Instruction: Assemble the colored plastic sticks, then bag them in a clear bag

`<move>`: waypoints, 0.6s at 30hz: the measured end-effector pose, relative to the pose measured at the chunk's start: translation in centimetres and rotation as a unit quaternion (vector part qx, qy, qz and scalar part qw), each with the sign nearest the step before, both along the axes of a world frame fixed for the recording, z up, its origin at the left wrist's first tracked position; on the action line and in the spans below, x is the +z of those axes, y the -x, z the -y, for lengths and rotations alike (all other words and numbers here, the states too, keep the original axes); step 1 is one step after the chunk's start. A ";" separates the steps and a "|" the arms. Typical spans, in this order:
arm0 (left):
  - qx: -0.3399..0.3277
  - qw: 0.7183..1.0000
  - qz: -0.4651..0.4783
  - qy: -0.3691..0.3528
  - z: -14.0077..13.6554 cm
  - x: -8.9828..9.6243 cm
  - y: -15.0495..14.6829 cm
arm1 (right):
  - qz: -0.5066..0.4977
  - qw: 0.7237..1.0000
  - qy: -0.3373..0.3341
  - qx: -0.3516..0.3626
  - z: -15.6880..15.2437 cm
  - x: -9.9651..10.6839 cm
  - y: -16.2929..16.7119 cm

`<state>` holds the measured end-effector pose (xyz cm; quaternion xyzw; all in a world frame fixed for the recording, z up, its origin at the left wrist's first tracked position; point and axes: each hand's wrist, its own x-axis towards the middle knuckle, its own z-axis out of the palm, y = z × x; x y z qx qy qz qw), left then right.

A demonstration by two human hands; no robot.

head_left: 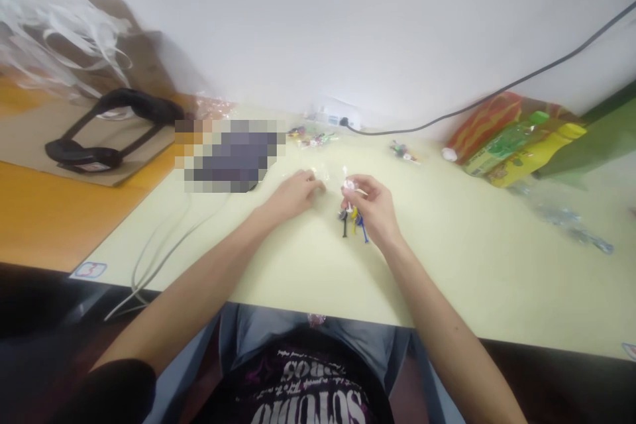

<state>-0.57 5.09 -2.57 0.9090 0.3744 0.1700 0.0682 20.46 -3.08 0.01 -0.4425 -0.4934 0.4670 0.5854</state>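
Over the middle of the table, my right hand (375, 205) is closed in a pinch on a small white-and-pink piece (349, 185). Just below its fingers are thin stick-like pieces in black (344, 225), yellow (354, 220) and blue (364, 230); whether they are joined to the white piece or lie on the table, I cannot tell. To the left, my left hand (298, 192) rests low over the tabletop with its fingers curled together. Clear plastic (322, 174) shows faintly by its fingertips; what the fingers hold, if anything, is too small to make out.
Small bagged colourful pieces (318, 140) lie near the wall, with another packet (405, 151) further right. A pixelated dark object (233, 158) and a black frame-like device (112, 129) are left. Bottles (536, 156) and crumpled plastic (566, 215) lie right. A black cable (447, 119) crosses behind.
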 end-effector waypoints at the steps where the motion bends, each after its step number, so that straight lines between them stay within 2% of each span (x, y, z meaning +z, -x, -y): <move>1: -0.001 1.000 0.007 -0.002 0.0 0.0 0.0 | 0.002 1.000 0.005 0.017 -0.3 0.3 -0.2; 3: -0.004 1.000 0.018 -0.008 0.0 0.0 0.1 | 0.040 0.998 0.008 0.047 -1.2 0.7 -0.6; 6: -0.003 1.000 0.025 -0.018 -0.1 -0.3 0.0 | 0.184 0.980 -0.034 0.062 -2.7 0.7 -1.1; 8: -0.001 0.999 0.030 -0.018 -0.1 -0.5 -0.1 | 0.313 0.944 -0.095 0.051 -3.4 0.2 -1.4; 10: 0.001 0.999 0.038 -0.012 -0.1 -0.6 -0.2 | 0.446 0.881 -0.144 0.056 -3.8 -0.7 -1.6; 13: 0.006 0.998 0.056 0.000 -0.1 -0.7 -0.3 | 0.565 0.804 -0.163 0.085 -3.7 -1.9 -2.0; 18: 0.010 0.998 0.060 0.011 -0.3 -0.7 -0.4 | 0.627 0.755 -0.157 0.106 -3.1 -2.2 -2.9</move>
